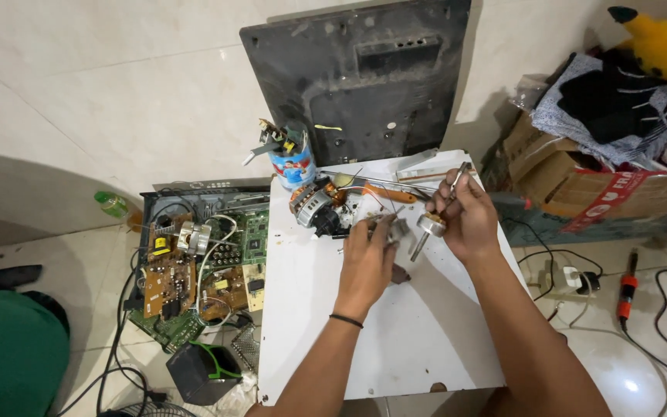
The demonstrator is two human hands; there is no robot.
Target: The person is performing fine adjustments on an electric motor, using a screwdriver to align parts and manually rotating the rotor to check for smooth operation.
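Note:
My left hand (366,259) hovers over the white board (395,340), fingers closed around a small metal part (395,228) at its tips. My right hand (465,216) holds a round metal rotor with a shaft (426,230) and a thin metal tool (457,179) that sticks up past the fingers. A small electric motor with copper windings (314,205) lies just left of the hands. An orange-handled tool (387,193) rests behind them.
An open chassis with circuit boards (194,270) sits on the floor at left. A tin of tools (291,158) and a black monitor back panel (364,77) stand behind. Cardboard boxes (580,185) with clothes at right; cables and a plug adapter (573,279) on the floor.

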